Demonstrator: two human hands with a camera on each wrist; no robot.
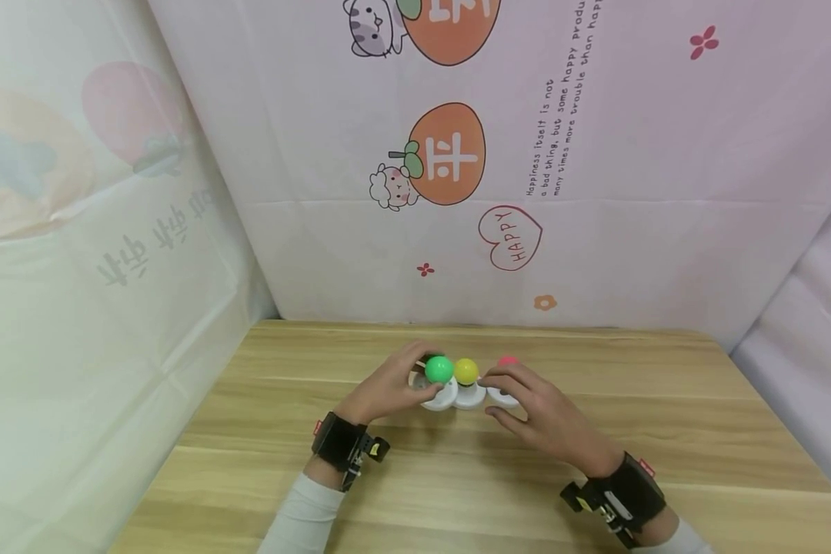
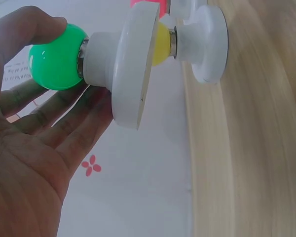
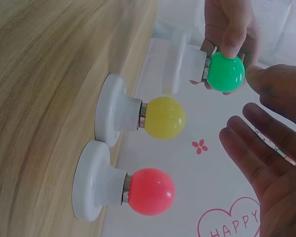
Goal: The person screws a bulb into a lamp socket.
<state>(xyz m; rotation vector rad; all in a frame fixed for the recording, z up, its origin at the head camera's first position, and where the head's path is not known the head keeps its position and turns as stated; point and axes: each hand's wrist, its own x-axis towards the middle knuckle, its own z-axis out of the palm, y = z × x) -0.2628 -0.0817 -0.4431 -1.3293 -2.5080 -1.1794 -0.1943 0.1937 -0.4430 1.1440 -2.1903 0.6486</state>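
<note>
In the head view, my left hand [image 1: 391,385] holds a green light bulb [image 1: 439,369] screwed into a round white lamp holder [image 2: 133,74]. The left wrist view shows the thumb on the bulb and the fingers behind it and the holder, whose base is raised off the table. Beside it, a yellow bulb [image 3: 165,117] stands in its own white holder [image 3: 108,109] on the table. To the right is a red bulb [image 3: 151,191] in a third holder [image 3: 90,180], partly covered by my right hand [image 1: 547,412] in the head view. That hand's fingers are spread, with nothing between them.
The wooden table [image 1: 415,492] spans the front. Behind it hangs a white printed cloth [image 1: 318,231], with more cloth at the left [image 1: 76,346] and right sides. Each wrist wears a black strap with a small camera.
</note>
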